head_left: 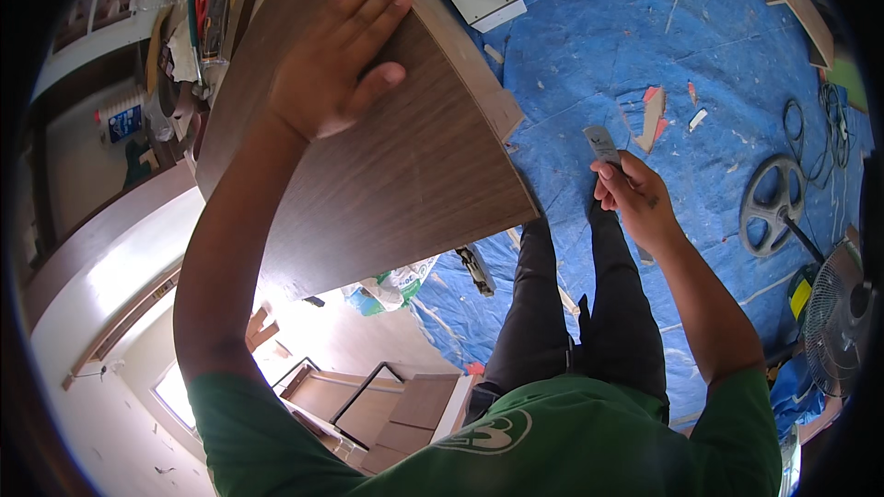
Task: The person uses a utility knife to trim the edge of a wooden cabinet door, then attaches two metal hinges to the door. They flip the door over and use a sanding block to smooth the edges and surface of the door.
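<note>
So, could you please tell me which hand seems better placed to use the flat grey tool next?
Probably the right hand: it holds the flat grey tool, whereas the left hand rests open on the brown panel.

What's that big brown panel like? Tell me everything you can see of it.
The panel is a broad, flat piece with a brown, streaky wood-grain look. A paler wooden strip runs along its right edge. Its near right corner juts toward the person's legs, above the blue sheet. The left hand lies on it, palm down, thumb out. What holds it up is hidden.
</note>
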Action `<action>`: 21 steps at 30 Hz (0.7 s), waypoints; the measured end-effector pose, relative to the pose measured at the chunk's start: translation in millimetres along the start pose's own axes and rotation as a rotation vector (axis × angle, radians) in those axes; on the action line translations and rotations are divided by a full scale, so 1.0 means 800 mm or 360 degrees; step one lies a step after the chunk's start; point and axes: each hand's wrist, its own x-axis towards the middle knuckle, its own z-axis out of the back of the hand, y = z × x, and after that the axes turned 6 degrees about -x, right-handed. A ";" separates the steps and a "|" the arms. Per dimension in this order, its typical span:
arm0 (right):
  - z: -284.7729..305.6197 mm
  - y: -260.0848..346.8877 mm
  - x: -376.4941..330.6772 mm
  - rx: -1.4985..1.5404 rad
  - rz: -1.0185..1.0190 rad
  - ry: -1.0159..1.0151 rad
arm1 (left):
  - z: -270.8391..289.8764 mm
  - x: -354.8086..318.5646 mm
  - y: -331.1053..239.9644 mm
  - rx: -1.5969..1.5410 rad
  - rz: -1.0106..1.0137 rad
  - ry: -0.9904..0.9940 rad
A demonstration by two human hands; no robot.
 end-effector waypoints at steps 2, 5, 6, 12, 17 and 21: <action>-0.001 -0.002 0.002 0.0004 0.0004 -0.0005 | -0.005 -0.001 -0.019 -0.0033 -0.0003 0.0008; -0.003 0.000 0.004 -0.0011 0.0005 -0.0003 | -0.008 -0.011 -0.063 -0.0057 -0.0047 0.0128; -0.002 0.002 0.005 -0.0023 0.0010 0.0002 | -0.007 -0.013 -0.077 -0.0090 -0.0060 0.0166; -0.003 0.007 0.011 -0.0034 -0.0002 -0.0003 | -0.018 -0.028 -0.159 -0.0450 -0.0244 0.0385; -0.011 0.019 0.017 0.0008 0.0034 0.0032 | -0.028 -0.040 -0.214 -0.0844 -0.0490 0.0538; -0.018 0.032 0.024 0.0051 0.0096 0.0053 | -0.018 -0.038 -0.202 -0.0930 -0.0406 0.0515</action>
